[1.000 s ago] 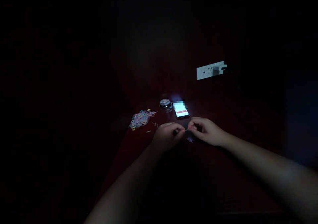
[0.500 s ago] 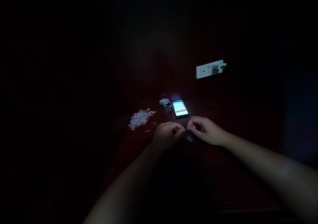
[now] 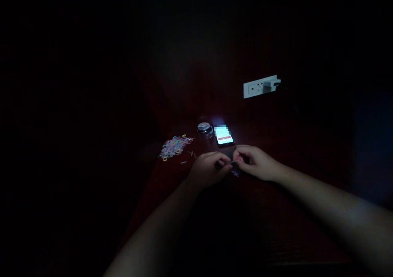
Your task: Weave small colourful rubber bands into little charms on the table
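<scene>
In the dim middle of the table, my left hand (image 3: pixel 210 168) and my right hand (image 3: pixel 254 162) meet almost fingertip to fingertip. Both are closed in a pinch on a short thin strand (image 3: pixel 232 162) that looks like a small rubber band; most of it is hidden by the fingers. Just below the fingertips lies a small purplish clump (image 3: pixel 235 173). Left of my left hand is a pile of small coloured rubber bands (image 3: pixel 175 146), with a few tiny loose pieces (image 3: pixel 183 162) between the pile and the hand.
A lit phone (image 3: pixel 224 136) lies behind my hands, beside a clear round jar (image 3: pixel 204 130) with a lid. On the wall at the back right is a white socket panel (image 3: pixel 254 88) with a plug (image 3: pixel 272 84). The dark red table (image 3: pixel 162 195) fades into darkness.
My left thumb and fingertip have parted slightly around the strand, and less of its green shows. Both hands stay in nearly the same place; the view has shifted slightly.
</scene>
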The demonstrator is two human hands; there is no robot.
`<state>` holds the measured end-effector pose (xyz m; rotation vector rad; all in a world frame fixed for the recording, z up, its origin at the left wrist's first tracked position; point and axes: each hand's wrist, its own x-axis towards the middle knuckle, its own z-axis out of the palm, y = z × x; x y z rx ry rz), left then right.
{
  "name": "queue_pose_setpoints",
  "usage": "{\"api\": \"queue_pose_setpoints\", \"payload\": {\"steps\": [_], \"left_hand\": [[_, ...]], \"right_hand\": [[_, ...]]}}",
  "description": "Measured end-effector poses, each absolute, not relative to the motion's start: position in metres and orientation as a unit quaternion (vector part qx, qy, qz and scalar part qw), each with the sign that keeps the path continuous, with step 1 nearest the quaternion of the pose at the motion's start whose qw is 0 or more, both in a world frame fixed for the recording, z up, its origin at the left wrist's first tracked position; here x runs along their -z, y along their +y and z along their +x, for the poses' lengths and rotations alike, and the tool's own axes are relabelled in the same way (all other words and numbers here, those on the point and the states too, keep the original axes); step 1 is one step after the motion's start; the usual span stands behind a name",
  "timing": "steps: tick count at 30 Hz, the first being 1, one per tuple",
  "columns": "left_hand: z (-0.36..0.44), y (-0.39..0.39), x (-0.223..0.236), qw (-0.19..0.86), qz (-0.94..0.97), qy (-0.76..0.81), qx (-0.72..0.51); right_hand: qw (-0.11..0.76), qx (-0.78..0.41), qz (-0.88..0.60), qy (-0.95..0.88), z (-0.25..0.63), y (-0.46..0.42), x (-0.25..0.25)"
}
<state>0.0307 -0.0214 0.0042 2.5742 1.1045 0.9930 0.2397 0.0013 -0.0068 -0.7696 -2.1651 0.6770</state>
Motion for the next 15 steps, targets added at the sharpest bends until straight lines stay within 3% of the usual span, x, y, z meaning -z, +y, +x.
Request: {"api": "queue_pose_setpoints", "payload": {"steps": [15], "left_hand": [[0.0299,-0.0208,-0.0027,0.079,0.86,0.385,-0.324]], "right_hand": [[0.355,-0.273,-0.299,-0.843,0.2403,0.0007,0.0058]]}}
